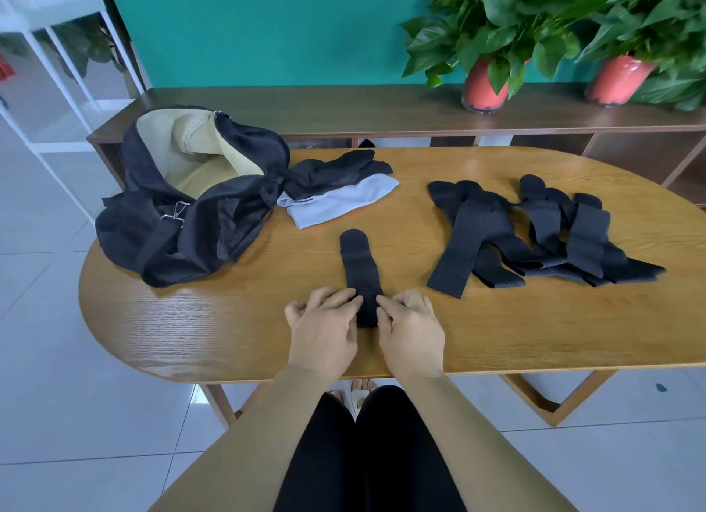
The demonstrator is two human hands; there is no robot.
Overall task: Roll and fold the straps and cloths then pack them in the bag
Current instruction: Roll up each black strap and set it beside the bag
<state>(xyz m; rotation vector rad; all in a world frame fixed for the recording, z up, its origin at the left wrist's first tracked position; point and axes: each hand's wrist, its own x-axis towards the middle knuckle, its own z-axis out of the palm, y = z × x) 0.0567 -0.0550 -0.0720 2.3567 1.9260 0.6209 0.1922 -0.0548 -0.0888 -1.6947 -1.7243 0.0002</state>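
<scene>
Strap [361,267] one, left hand [323,328], right hand [410,330] pinching; bag [183,221] one; cloths [340,202] two.

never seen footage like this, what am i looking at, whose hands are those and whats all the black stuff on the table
There is no machine here. It is one picture from a camera worn on a person's head, looking forward and down, so the arms at the bottom are that person's own. The left hand and right hand both pinch the near end of a black strap that lies flat on the wooden table. To the left sits an open black bag, with black and grey cloths beside it. On the right is a pile of straps. Potted plants stand on a shelf behind.
</scene>
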